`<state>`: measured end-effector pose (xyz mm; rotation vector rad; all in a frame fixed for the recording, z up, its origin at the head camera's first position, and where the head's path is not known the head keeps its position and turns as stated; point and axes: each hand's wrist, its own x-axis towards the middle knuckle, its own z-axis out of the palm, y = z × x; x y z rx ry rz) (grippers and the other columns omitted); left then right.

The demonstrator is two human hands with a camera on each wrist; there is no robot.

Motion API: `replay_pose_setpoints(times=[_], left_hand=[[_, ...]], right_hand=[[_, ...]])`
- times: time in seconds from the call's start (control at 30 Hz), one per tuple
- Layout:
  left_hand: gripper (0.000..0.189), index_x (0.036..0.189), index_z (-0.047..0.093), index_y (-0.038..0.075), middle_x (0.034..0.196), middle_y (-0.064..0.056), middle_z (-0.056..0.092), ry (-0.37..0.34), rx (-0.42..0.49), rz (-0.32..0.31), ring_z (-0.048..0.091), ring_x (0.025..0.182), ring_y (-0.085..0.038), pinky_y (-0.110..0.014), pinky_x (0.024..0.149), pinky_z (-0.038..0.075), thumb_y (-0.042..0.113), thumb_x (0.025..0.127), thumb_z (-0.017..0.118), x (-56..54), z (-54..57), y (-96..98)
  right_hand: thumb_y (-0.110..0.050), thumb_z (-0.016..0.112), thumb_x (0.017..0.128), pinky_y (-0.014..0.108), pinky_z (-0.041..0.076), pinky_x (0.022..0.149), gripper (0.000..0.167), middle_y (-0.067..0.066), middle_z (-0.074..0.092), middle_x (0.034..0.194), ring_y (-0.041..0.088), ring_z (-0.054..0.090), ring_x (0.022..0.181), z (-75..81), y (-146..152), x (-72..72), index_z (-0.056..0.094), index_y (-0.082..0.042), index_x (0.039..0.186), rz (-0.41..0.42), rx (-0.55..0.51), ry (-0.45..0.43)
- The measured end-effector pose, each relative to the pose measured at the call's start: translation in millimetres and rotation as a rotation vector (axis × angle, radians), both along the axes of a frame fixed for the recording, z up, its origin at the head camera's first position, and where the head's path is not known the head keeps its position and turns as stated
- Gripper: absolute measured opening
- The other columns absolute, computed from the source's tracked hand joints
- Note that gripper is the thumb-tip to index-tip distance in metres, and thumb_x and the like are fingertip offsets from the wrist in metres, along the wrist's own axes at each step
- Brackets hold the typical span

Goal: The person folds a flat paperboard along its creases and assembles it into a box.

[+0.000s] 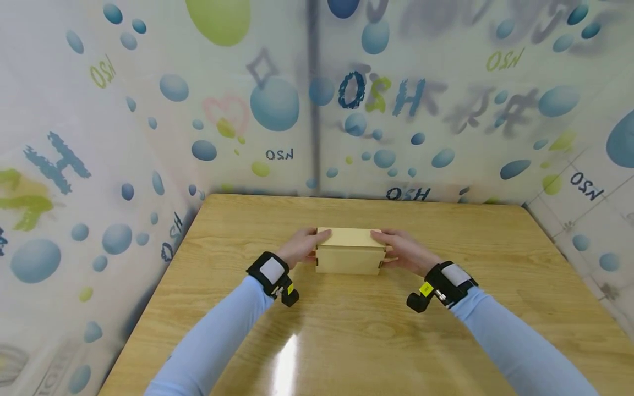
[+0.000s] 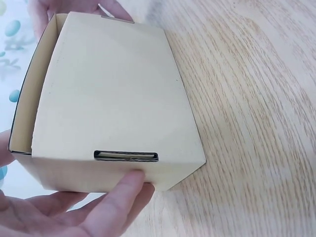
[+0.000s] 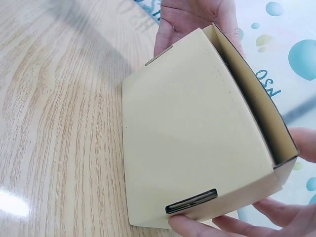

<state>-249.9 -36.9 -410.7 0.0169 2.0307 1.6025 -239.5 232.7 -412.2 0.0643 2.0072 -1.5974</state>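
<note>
A plain pale-yellow cardboard box (image 1: 348, 259) stands on the wooden table, its long side facing me. My left hand (image 1: 300, 246) holds its left end, thumb over the top and fingers against the end panel. At the opposite end my right hand (image 1: 405, 251) grips in the same way, its thumb on the top near the corner. Both wrist views show a narrow gap along the box's upper edge, where the lid (image 2: 34, 94) stands slightly apart from the front panel (image 3: 192, 128). A dark-edged slot (image 2: 126, 156) lies near each end of that panel.
The wooden table (image 1: 356, 341) extends around the box on all sides. Behind it and to the left hang printed sheets (image 1: 277, 176) with blue and green dots. Each wrist wears a black strap with a small camera.
</note>
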Motion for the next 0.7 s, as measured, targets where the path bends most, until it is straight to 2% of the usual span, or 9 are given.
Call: replay_pose_setpoints(times=[0.3,0.57,0.7], left_hand=[[0.076,0.159,0.020,-0.002,0.164,-0.023,0.027,-0.003,-0.007,-0.002,0.033,0.148,-0.044,-0.053,0.114,0.042,0.041,0.105,0.052,-1.4,-3.5,-0.6],[0.077,0.159,0.020,-0.001,0.164,-0.022,0.027,0.009,-0.006,-0.007,0.031,0.150,-0.042,-0.053,0.115,0.042,0.043,0.104,0.052,-1.0,-5.0,-2.0],[0.076,0.159,0.020,-0.001,0.164,-0.022,0.026,0.011,-0.002,-0.004,0.031,0.150,-0.043,-0.054,0.115,0.041,0.042,0.105,0.051,0.0,-3.8,-1.8]], right_hand=[[-0.044,0.045,0.106,0.060,0.037,0.115,0.083,0.032,0.018,0.163,0.054,0.028,0.147,2.6,0.0,4.4,0.003,0.003,0.160,0.011,-0.022,-0.004],[-0.046,0.046,0.106,0.058,0.039,0.115,0.082,0.031,0.023,0.162,0.051,0.034,0.146,3.7,-0.1,5.2,0.007,0.002,0.160,-0.004,-0.008,-0.013],[-0.046,0.046,0.106,0.059,0.039,0.115,0.084,0.032,0.021,0.162,0.052,0.033,0.146,1.8,0.2,4.4,0.003,0.002,0.161,0.001,-0.010,-0.010]])
